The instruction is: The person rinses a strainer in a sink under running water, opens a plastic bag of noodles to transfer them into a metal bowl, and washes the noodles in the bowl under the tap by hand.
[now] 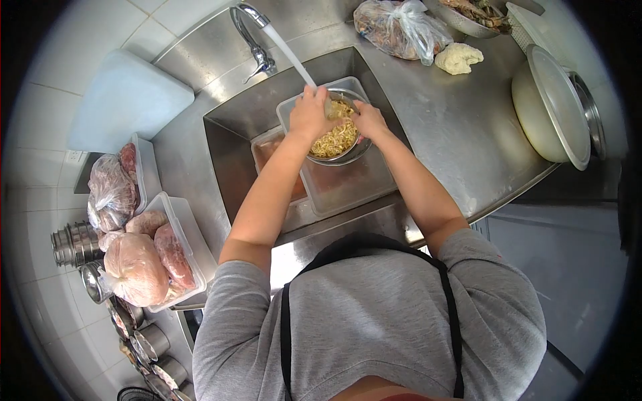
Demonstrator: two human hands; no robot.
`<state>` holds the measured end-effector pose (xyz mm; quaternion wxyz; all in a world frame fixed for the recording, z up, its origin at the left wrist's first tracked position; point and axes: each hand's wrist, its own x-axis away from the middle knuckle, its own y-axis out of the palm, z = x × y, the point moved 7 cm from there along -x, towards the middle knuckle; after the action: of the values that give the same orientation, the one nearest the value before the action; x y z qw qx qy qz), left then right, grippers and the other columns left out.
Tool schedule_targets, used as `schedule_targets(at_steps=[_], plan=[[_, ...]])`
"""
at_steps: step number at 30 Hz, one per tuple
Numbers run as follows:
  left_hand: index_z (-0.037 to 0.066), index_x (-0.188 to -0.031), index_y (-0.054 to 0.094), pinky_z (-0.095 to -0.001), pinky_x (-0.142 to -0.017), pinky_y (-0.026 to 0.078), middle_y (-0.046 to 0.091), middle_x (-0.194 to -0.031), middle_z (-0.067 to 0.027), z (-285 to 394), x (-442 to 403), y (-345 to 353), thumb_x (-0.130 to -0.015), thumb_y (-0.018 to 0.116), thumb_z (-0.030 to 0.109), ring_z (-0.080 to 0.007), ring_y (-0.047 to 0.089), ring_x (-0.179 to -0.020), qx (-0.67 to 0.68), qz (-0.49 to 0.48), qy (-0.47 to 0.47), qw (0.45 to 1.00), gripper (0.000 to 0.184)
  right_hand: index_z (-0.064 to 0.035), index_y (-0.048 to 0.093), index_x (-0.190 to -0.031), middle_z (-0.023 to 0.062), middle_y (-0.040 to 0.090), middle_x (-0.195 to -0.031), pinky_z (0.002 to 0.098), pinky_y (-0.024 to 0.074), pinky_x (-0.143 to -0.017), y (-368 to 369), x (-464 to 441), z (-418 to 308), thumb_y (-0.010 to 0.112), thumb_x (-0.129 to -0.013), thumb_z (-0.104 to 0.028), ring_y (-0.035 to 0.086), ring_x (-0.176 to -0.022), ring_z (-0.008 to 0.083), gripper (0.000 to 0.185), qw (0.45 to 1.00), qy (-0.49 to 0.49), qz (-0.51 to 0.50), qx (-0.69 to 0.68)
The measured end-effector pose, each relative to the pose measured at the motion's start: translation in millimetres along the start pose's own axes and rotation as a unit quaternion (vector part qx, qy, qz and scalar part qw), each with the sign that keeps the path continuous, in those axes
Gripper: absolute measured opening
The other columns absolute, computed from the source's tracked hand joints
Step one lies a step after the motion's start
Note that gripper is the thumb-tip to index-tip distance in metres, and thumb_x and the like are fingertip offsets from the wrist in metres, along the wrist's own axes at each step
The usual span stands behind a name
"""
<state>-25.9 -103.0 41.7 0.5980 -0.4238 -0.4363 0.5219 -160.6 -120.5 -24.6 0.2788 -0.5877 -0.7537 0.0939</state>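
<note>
A metal bowl [326,160] of yellowish bean sprouts [336,137] sits in the sink, above a clear plastic container. My left hand [310,115] is closed around the lower end of a pale hose [289,55] that runs down from the faucet [253,45], over the left part of the bowl. At the bowl's right rim is my right hand [370,122], its fingers closed on the edge. My hands partly cover the sprouts and the hose end.
Plastic containers [348,190] stand in the sink [224,144]. Left are tubs of bagged meat [137,264] and a pale blue board [130,103]. Right of the sink are a tied bag [401,30], a pale lump [459,59] and large metal bowls [548,110].
</note>
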Motion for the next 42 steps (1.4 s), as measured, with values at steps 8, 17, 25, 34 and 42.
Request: schedule_targets(at_steps=[8, 17, 25, 34, 42], plan=[[0.013, -0.127, 0.043, -0.0386, -0.094, 0.04, 0.04, -0.131, -0.0092, -1, -6, 37, -0.079, 0.061, 0.023, -0.0362, 0.041, -0.117, 0.077, 0.06, 0.277, 0.956, 0.052, -0.0077, 0.052, -0.118, 0.0198, 0.064, -0.087, 0.0363, 0.0529, -0.052, -7, 4, -11, 0.047, -0.083, -0.01, 0.063, -0.052, 0.0273, 0.035, 1.0, 0.007, -0.014, -0.02], [0.016, -0.138, 0.02, -0.0418, -0.098, 0.033, 0.03, -0.129, -0.0232, 0, 8, 46, -0.057, 0.075, 0.038, -0.0443, 0.035, -0.115, -0.072, -0.071, 0.032, 0.994, 0.1, -0.0071, 0.055, -0.112, 0.0193, 0.064, -0.08, 0.0344, 0.0527, -0.054, -13, 10, -30, 0.046, -0.082, -0.009, 0.062, -0.049, 0.0252, 0.031, 1.0, -0.023, -0.008, 0.002], [0.019, -0.126, 0.04, -0.0419, -0.089, 0.044, 0.04, -0.122, -0.0193, -6, 0, 50, -0.062, 0.072, 0.018, -0.0383, 0.046, -0.108, -0.052, -0.021, -0.028, 0.998, 0.071, -0.0085, 0.055, -0.115, 0.017, 0.065, -0.085, 0.0334, 0.0537, -0.049, -6, -2, -8, 0.049, -0.081, -0.008, 0.064, -0.053, 0.0244, 0.035, 1.0, -0.012, -0.003, 0.01], [0.015, -0.117, 0.049, -0.0406, -0.089, 0.042, 0.05, -0.113, -0.0157, -21, -11, 18, -0.058, 0.074, 0.008, -0.0358, 0.05, -0.103, 0.096, 0.126, -0.007, 0.987, 0.065, -0.0086, 0.053, -0.118, 0.0184, 0.065, -0.083, 0.0332, 0.0528, -0.051, -18, -12, -2, 0.047, -0.08, -0.006, 0.063, -0.05, 0.0245, 0.038, 1.0, 0.019, -0.009, -0.014], [0.011, -0.114, 0.045, -0.0421, -0.09, 0.038, 0.046, -0.108, -0.0148, 2, 1, 2, -0.059, 0.076, 0.015, -0.0371, 0.043, -0.106, 0.174, 0.114, 0.139, 0.968, 0.063, -0.0059, 0.054, -0.117, 0.0165, 0.065, -0.08, 0.0316, 0.0519, -0.046, -24, -8, 11, 0.05, -0.08, -0.008, 0.062, -0.048, 0.0212, 0.037, 0.998, 0.036, -0.008, -0.043]])
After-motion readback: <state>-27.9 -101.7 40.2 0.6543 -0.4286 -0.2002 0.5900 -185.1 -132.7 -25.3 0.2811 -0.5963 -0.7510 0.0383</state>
